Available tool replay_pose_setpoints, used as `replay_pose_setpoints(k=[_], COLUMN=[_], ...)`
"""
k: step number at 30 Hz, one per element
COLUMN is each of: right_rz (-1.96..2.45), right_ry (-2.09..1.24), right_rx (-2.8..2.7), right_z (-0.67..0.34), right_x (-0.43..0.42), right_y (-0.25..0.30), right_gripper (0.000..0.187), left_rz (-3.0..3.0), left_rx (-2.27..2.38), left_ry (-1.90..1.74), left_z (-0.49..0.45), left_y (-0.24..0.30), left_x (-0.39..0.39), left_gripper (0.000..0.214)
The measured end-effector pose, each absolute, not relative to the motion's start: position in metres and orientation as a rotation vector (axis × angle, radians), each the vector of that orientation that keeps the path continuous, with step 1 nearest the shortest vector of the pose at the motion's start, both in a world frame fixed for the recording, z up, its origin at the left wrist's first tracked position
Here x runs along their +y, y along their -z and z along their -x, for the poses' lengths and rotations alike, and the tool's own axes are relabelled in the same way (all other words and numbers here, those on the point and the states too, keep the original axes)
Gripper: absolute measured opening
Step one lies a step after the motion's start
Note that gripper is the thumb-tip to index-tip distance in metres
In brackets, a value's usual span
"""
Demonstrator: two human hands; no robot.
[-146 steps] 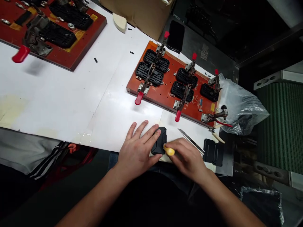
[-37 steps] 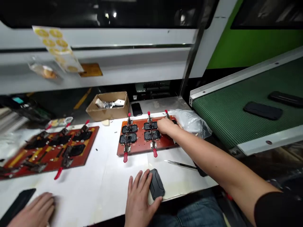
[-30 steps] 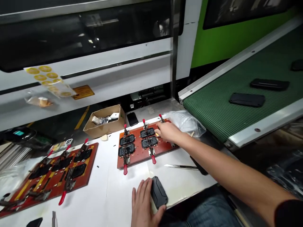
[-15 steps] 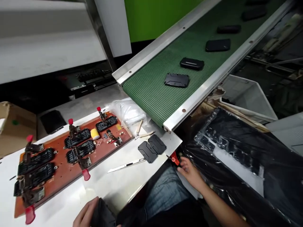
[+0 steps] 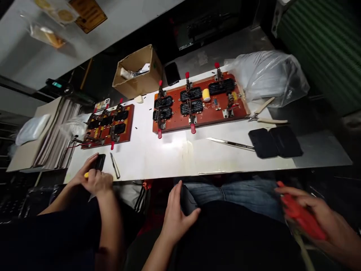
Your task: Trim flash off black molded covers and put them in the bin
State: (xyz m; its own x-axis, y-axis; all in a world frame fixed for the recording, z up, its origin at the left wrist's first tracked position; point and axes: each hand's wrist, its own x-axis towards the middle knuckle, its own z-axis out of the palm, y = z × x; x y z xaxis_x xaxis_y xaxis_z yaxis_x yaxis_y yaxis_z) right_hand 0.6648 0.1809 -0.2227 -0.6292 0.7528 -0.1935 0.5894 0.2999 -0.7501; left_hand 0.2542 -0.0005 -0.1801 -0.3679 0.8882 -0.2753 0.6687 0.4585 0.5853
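My left hand [image 5: 176,216] is closed on a black plastic case [image 5: 187,200], held tilted above my lap with the thumb along its lower edge. At the right, my right hand [image 5: 324,218] grips a red air blow gun [image 5: 301,214], blurred by motion, with a pale hose trailing below it. Two flat black covers [image 5: 263,143] lie side by side on the white table [image 5: 169,158] in front of me. A slim silver cutter knife [image 5: 229,143] touches the left one. Pale-handled nippers [image 5: 262,113] rest just behind them.
A red-brown fixture board [image 5: 175,122] with red-tipped clamps stands mid-table, a smaller board [image 5: 128,131] to its left. A co-worker's hands [image 5: 98,180] work on a black piece at left. A cardboard box [image 5: 138,82], plastic bag [image 5: 270,77] and green conveyor [image 5: 318,49] lie behind.
The view has swung left, bringing the co-worker into sight. My right hand, earlier reaching beside the red blow gun at the table's edge, now holds it. My left hand keeps the black case.
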Motion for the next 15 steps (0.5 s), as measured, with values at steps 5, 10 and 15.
replay_pose_setpoints(k=[5,10,15], right_rz=[0.970,0.853,0.800], right_ry=[-1.398,-1.127,-1.239], right_rx=[-2.915,-3.192,-3.106], right_z=[-0.557,-0.496,-0.488], right_x=[0.211,0.223,0.216], right_y=[0.195,0.170,0.167], right_gripper=[0.032,0.050,0.049], left_rz=[-1.254,-1.240,-1.239], left_rx=[2.217,2.185,2.175], left_ry=[-0.489,-0.468,-0.472], left_z=[-0.239,-0.233,-0.231], left_y=[0.210,0.221,0.228], left_x=[-0.028,-0.042,-0.039], left_gripper=[0.095,0.095,0.091])
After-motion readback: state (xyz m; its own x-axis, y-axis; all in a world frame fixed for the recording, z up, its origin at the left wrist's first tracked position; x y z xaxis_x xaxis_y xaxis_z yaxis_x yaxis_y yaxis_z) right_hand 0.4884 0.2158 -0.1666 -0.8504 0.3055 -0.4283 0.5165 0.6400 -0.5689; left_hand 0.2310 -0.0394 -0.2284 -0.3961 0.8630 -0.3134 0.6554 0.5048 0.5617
